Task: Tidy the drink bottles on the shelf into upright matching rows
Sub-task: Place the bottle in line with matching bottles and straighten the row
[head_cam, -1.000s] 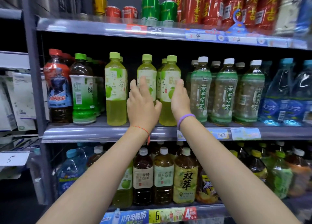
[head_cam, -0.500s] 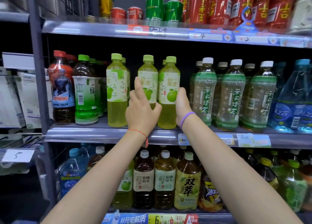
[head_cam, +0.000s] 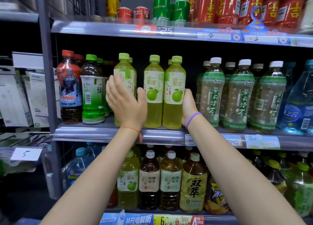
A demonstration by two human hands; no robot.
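Three yellow-green pomelo drink bottles stand upright at the front of the middle shelf (head_cam: 101, 135). The left bottle (head_cam: 126, 72) shows its label's side, and my left hand (head_cam: 125, 102) is spread open in front of it, thumb toward the middle bottle (head_cam: 153, 90). The middle bottle and the right bottle (head_cam: 174, 92) face forward and touch each other. My right hand (head_cam: 188, 106) cups the right bottle's lower right side. More caps of the same drink show behind.
Left of the pomelo bottles stand a dark green-label tea bottle (head_cam: 92, 92) and a red-capped cola bottle (head_cam: 69, 85). To the right are jasmine tea bottles (head_cam: 212, 92) and blue water bottles (head_cam: 299, 106). Cans fill the shelf above; more bottles stand below.
My left hand has left the middle bottle and moved left in front of the left bottle. The middle and right bottles now face forward side by side. My right hand slid lower on the right bottle.
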